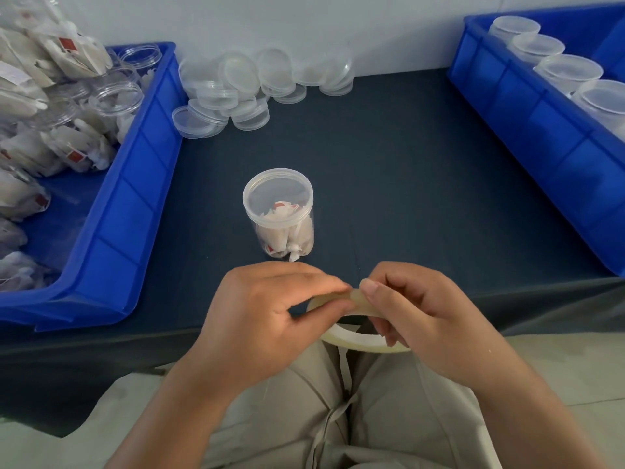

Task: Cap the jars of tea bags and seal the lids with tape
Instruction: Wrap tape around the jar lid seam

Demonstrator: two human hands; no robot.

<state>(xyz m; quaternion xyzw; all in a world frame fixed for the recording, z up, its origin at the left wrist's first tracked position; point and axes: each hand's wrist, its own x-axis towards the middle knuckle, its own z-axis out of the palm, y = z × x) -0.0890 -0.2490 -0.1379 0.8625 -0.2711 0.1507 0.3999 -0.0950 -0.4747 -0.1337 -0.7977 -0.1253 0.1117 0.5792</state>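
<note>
Lower centre: the left hand (267, 316) apparently pinches the free end of the tape roll (358, 341), which the right hand (416, 309) grips with curled fingers, readying a strip for the capped jar (278, 211) above.

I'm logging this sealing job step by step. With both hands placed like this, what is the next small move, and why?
Probably peel a short strip off the tape roll. The jar stands capped on the table, apart from both hands, with no strip visible on its lid. The left hand pinches the tape roll beside the right hand, which grips it.
</note>
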